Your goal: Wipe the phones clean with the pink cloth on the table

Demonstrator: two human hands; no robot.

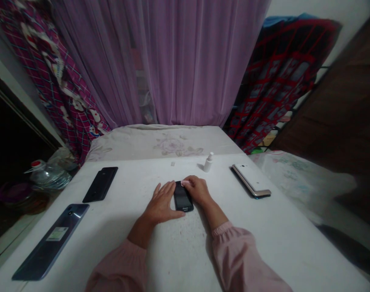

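Observation:
A small black smartphone (183, 199) lies screen up on the white table in front of me. My left hand (162, 205) rests along its left side, fingers stretched out, with the thumb at the phone's near edge. My right hand (198, 190) is closed at the phone's upper right corner, pinching a small pale pink cloth (185, 183) against the screen. Most of the cloth is hidden under the fingers. Beyond the right hand stands a small white spray bottle (208, 162), upright and untouched.
On the left lie a black phone (101, 184) and a larger blue-grey phone (52, 241) with a label. A stack of phones (252, 179), white on top, lies at right. Purple curtains (191, 61) hang behind the table (264, 239). A water bottle (48, 174) is off its left edge.

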